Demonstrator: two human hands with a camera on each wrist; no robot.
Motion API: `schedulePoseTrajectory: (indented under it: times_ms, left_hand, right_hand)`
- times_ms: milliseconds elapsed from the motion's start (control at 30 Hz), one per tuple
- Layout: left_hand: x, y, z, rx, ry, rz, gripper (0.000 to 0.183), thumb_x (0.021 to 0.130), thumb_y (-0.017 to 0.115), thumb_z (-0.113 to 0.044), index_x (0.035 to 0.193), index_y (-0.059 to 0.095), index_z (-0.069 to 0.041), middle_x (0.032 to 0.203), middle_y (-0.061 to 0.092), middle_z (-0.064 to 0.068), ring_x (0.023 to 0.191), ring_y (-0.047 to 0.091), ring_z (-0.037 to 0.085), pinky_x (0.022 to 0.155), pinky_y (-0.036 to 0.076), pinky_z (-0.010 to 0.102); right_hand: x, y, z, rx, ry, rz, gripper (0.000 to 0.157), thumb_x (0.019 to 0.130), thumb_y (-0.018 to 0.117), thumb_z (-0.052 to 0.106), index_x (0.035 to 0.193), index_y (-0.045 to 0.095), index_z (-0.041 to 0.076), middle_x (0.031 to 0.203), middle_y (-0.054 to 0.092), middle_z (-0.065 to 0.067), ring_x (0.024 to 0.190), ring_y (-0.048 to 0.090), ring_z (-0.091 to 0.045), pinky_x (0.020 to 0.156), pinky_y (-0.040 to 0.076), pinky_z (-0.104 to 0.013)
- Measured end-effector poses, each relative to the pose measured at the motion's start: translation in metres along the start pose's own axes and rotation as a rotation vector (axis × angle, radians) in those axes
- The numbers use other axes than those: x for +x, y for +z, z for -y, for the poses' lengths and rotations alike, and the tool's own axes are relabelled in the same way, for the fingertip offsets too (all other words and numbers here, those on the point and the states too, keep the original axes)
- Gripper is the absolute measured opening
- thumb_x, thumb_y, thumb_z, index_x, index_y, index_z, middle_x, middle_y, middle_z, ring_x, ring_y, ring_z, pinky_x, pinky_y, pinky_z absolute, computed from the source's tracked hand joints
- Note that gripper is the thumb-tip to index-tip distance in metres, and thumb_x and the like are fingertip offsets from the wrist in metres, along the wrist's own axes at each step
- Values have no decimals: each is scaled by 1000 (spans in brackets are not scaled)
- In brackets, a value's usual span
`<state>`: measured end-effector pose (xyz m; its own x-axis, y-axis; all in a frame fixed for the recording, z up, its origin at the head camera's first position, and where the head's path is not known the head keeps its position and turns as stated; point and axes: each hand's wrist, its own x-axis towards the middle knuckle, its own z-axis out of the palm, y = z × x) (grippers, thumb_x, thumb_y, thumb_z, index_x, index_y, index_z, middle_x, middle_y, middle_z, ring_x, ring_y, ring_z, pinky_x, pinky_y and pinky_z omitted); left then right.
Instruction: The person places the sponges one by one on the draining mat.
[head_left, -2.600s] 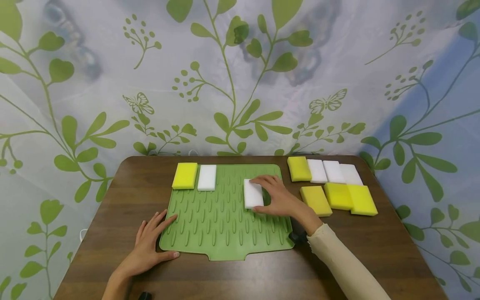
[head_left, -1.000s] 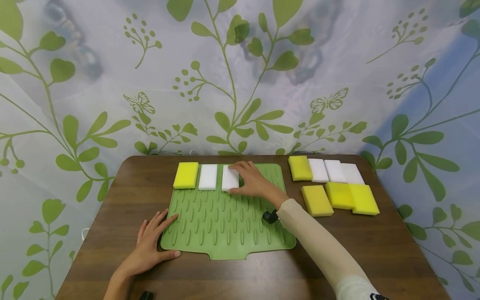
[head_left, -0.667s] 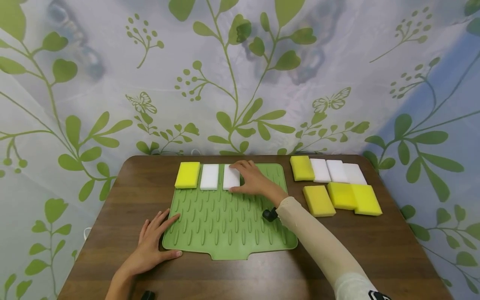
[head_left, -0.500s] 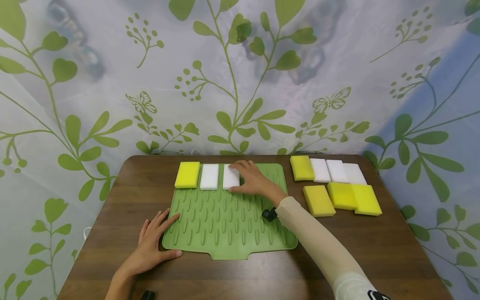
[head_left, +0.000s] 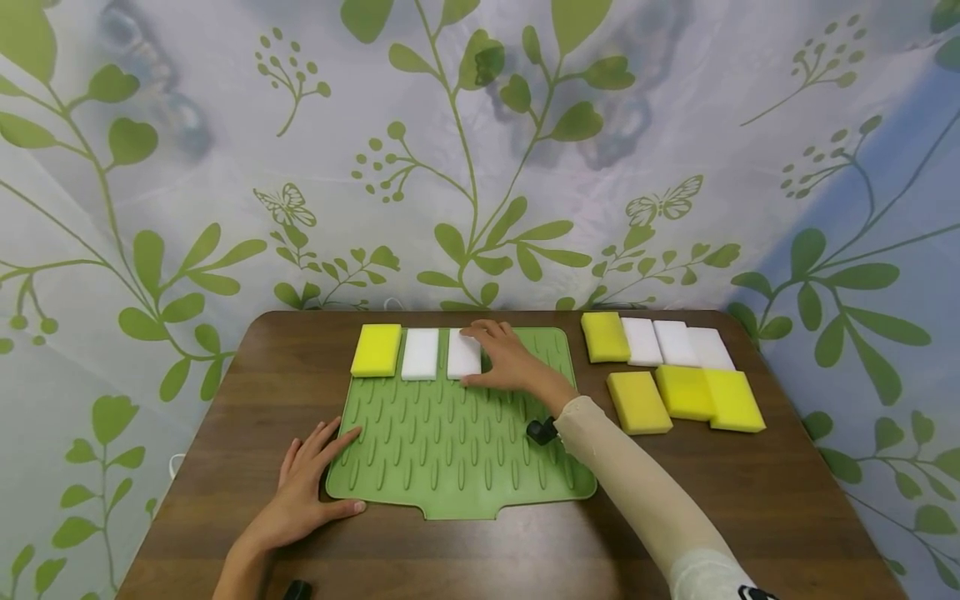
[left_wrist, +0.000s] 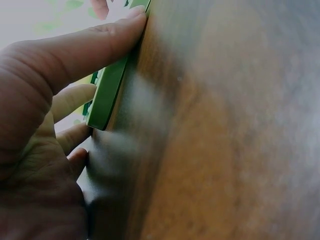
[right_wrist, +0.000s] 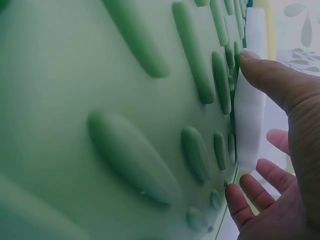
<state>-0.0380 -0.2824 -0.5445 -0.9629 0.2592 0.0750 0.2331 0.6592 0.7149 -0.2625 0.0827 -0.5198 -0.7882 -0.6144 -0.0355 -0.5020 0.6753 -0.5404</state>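
A ridged green mat lies on the table. Along its back edge sit a yellow sponge, a white sponge and, right of these with a small gap, a second white sponge. My right hand holds this second one by its near and far ends, thumb in front; the right wrist view shows the thumb against the white sponge. My left hand rests at the mat's front left corner with fingers spread. Its thumb touches the mat's edge in the left wrist view.
On the right of the table, several more sponges lie in two rows: a yellow one beside white ones behind, yellow ones in front. A patterned cloth hangs behind the table.
My right hand has carried the white sponge left and back across the mat, to beside the other white sponge. Over the last second it has stayed there. My left hand has kept its place.
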Motion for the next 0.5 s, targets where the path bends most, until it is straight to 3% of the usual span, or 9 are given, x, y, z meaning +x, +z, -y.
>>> schedulePoseTrajectory:
  times_ms: [500]
  left_hand:
    - [-1, 1, 1, -1, 4, -7, 100, 80, 96, -36, 165, 46, -22, 177, 24, 24, 161, 13, 61, 124, -6, 76]
  right_hand:
    - [-21, -7, -5, 35, -28, -26, 94, 92, 86, 49, 168, 38, 21, 176, 28, -11, 161, 26, -41, 122, 38, -67]
